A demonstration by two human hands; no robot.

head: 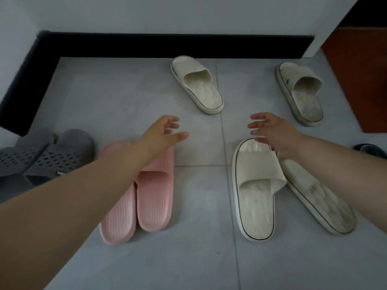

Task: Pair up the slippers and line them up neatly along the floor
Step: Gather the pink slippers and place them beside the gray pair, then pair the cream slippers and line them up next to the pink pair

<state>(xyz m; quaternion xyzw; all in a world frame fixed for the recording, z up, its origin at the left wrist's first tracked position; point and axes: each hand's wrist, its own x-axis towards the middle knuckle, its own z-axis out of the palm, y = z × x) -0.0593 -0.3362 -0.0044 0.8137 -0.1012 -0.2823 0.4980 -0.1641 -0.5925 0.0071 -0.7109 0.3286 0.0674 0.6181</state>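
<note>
Left hand [165, 130] and right hand [270, 130] are empty, fingers spread, extended forward. Pink pair [146, 195] sits side by side, so it looks done. Near cream slippers [253, 189] splay at the heels; far cream slippers [196, 84] lie well apart — probably the target.

Black baseboard [167, 46] beneath a white wall [188, 13]

Both arms stretched forward; left hand [162, 132] and right hand [272, 130] empty, fingers loosely spread, palms facing inward.
</note>
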